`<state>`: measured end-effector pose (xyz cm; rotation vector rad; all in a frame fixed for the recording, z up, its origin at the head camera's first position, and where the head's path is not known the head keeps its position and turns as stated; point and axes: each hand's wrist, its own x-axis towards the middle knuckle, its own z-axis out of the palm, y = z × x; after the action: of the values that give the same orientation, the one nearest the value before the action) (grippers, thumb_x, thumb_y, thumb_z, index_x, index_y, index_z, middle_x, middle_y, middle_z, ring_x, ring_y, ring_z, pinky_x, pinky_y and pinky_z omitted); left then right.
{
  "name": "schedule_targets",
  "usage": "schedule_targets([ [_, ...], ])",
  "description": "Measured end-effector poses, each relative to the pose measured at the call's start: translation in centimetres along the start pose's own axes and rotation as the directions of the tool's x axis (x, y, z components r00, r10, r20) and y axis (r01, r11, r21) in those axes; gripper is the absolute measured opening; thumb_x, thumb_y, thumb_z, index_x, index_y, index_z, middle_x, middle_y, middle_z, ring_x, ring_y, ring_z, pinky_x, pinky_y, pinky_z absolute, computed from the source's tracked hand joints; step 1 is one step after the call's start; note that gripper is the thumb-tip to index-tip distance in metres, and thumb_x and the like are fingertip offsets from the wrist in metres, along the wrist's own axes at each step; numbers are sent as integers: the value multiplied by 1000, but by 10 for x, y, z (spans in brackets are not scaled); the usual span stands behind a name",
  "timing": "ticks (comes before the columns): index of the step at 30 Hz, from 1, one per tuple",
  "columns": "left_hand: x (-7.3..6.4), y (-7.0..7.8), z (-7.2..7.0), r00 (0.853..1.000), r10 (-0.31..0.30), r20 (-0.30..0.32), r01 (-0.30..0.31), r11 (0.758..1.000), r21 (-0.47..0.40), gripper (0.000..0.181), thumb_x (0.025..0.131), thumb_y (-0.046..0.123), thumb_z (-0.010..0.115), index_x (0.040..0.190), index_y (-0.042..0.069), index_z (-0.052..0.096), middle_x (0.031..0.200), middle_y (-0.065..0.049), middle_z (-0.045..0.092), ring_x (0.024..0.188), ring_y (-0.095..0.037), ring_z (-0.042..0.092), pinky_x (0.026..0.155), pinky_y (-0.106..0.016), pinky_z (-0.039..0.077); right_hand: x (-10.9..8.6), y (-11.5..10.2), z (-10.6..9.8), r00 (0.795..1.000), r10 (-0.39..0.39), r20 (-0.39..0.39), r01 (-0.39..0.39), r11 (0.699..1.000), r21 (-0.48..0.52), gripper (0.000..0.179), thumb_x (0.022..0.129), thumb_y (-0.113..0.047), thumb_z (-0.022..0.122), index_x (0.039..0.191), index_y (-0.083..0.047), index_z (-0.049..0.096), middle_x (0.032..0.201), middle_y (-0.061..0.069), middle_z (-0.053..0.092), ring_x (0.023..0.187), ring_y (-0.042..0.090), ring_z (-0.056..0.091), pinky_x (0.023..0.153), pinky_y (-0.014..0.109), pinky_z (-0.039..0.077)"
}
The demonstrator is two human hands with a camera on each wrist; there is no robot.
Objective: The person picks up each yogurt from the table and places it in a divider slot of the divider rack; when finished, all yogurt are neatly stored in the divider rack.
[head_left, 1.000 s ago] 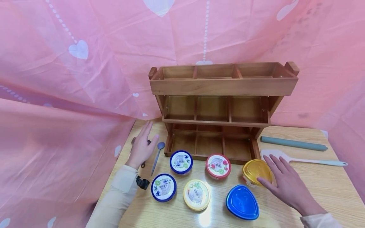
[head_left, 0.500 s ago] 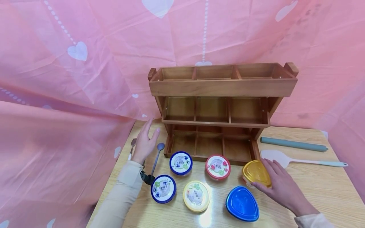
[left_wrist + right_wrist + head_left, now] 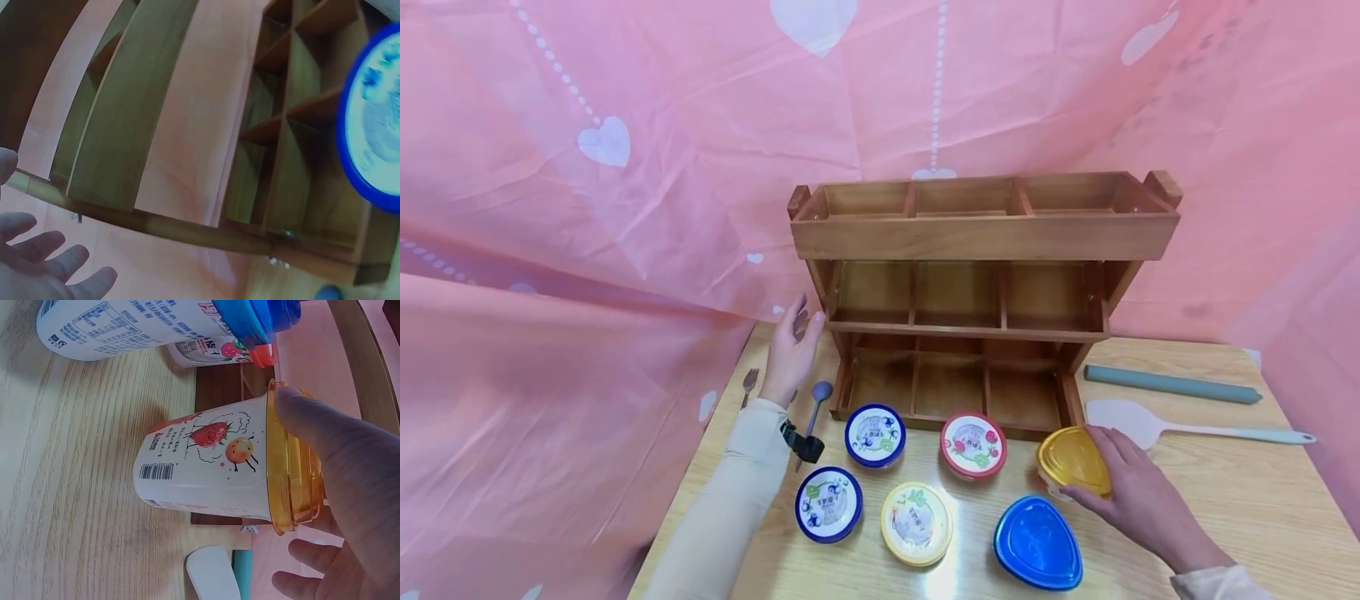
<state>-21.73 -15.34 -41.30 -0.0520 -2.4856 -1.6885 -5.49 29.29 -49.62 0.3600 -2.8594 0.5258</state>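
My right hand (image 3: 1138, 492) is at a white tapered cup (image 3: 206, 465) printed with a strawberry and an orange cartoon fruit. Thumb and fingers grip its translucent yellow lid (image 3: 1073, 460) from opposite sides; the far fingers are partly hidden behind it. The cup stands upright on the table. My left hand (image 3: 792, 350) is held by the left side of the wooden three-tier rack (image 3: 985, 237), fingers spread and holding nothing. Below it lie a fork (image 3: 750, 383) and a blue-grey spoon (image 3: 822, 392).
In front of the rack stand two blue-rimmed tubs, a red-rimmed tub (image 3: 973, 446), a yellow-rimmed tub (image 3: 917, 525) and a blue-lidded cup (image 3: 1037, 542). A white spatula (image 3: 1127, 423) and a grey-green rod (image 3: 1172, 384) lie at right. Pink cloth (image 3: 700, 167) hangs behind.
My right hand has moved slightly left and closed round the yellow lid. My left hand has moved up and right, from over the utensils to the rack's side. The view has tilted slightly.
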Motion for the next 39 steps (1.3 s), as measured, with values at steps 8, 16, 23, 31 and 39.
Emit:
schedule_targets([
  [8, 25, 8, 13, 998, -54, 12, 55, 992, -113, 63, 101, 40, 52, 156, 21, 27, 160, -5, 32, 144, -26, 38, 114, -42, 39, 0, -1, -2, 998, 39, 47, -39, 999, 13, 92, 71, -49, 85, 136, 4, 47, 126, 26, 55, 107, 44, 58, 83, 62, 53],
  [16, 33, 5, 23, 996, -79, 32, 83, 988, -128, 57, 102, 25, 53, 155, 24, 30, 159, -3, 34, 144, -31, 37, 113, -47, 39, 0, -1, -1, 994, 63, 92, -65, 998, 14, 92, 72, -50, 83, 137, 3, 45, 129, 26, 54, 103, 45, 61, 80, 60, 56],
  [23, 34, 4, 27, 995, -95, 43, 98, 992, -81, 57, 104, 18, 49, 155, 27, 26, 160, -3, 32, 142, -33, 40, 111, -49, 41, 0, -2, -3, 984, 105, 144, -109, 994, 16, 93, 74, -52, 81, 139, 2, 42, 132, 26, 49, 99, 43, 63, 74, 56, 58],
  [31, 34, 3, 26, 994, -101, 45, 103, 993, -53, 56, 104, 22, 49, 155, 27, 26, 159, -3, 32, 142, -33, 39, 111, -48, 41, -1, -4, -4, 978, 129, 162, -139, 989, 50, 94, 77, -52, 79, 142, 1, 38, 134, 27, 44, 96, 44, 63, 68, 54, 59],
  [39, 35, -1, 25, 993, -111, 48, 114, 991, -70, 55, 104, 22, 48, 154, 23, 26, 159, -3, 31, 143, -32, 37, 112, -48, 40, -1, -5, -1, 982, 133, 131, -145, 985, 94, 93, 76, -46, 82, 142, 2, 38, 133, 29, 44, 99, 47, 61, 70, 56, 59],
])
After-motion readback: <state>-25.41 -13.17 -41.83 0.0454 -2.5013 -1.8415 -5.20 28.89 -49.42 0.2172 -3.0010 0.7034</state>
